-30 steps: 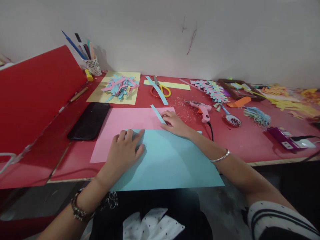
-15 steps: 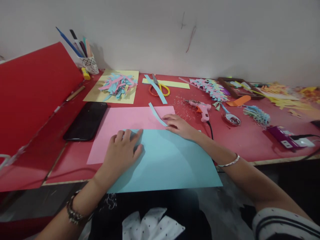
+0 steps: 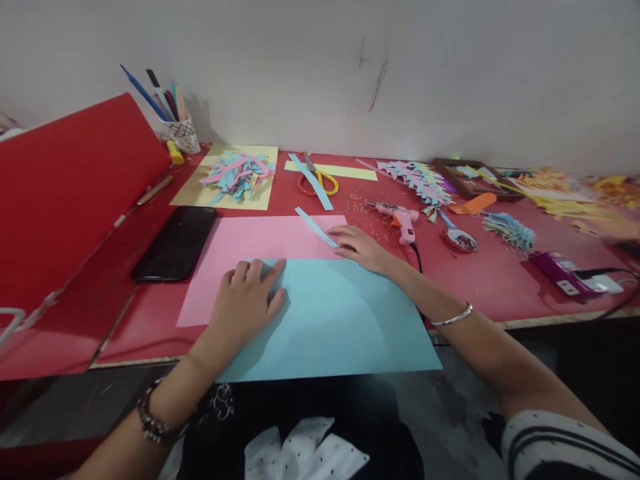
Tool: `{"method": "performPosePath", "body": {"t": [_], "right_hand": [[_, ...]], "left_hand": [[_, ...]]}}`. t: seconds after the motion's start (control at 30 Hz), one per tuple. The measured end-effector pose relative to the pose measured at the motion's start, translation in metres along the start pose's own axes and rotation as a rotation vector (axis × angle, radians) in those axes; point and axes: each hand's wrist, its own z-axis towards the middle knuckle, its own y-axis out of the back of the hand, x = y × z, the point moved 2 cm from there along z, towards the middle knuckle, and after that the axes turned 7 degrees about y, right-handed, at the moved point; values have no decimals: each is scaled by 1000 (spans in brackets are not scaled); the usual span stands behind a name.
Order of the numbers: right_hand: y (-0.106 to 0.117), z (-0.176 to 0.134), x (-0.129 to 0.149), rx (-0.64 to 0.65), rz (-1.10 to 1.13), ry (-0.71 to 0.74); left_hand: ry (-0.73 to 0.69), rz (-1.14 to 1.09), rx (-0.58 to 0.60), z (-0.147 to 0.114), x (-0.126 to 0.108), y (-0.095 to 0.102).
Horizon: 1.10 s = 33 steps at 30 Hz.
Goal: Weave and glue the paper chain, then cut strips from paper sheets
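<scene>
At the front edge of a red table [image 3: 475,287], as the head view has it, a blue sheet [image 3: 345,320] lies across the lower part of a pink sheet [image 3: 250,233] and juts out over the edge. The person's left hand [image 3: 245,293] rests palm down on the left side of the blue sheet, fingers spread and thumb held off to one side. The right hand [image 3: 363,250], well apart from the left, is at the upper edge of the same sheet; its fingers are bent and touch the lower end of a narrow blue strip [image 3: 315,227], but whether they pinch it I cannot tell. The strip slants up and leftward across the pink sheet.

To the left of the pink sheet, just beside it, lies a black phone [image 3: 175,243]. Behind, a heap of paper cuttings [image 3: 237,177] in pink, blue and pale yellow sits on a yellow sheet [image 3: 187,193]. A second blue strip [image 3: 311,183] crosses scissors [image 3: 321,174] with red and yellow handles, which lie partly over a pale yellow strip [image 3: 353,172]. On the right, near the right hand, is a pink glue gun [image 3: 403,217], its black cord running toward the forearm; beyond it lies a fringed paper piece [image 3: 417,180].
</scene>
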Motion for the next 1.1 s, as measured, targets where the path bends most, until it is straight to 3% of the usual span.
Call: {"method": "performPosePath", "body": {"t": [0.2, 0.33, 0.73, 0.93, 1.1], "right_hand": [[6, -6, 6, 2, 20, -55], [8, -17, 14, 16, 11, -11], [9, -23, 4, 8, 5, 26], [9, -24, -5, -65, -75, -74], [14, -30, 2, -49, -66, -103]], "left_hand": [[-1, 11, -19, 0, -1, 1], [-8, -12, -16, 0, 0, 0], [1, 25, 11, 0, 0, -1], [-4, 15, -2, 0, 0, -1], [7, 3, 9, 0, 0, -1]]}}
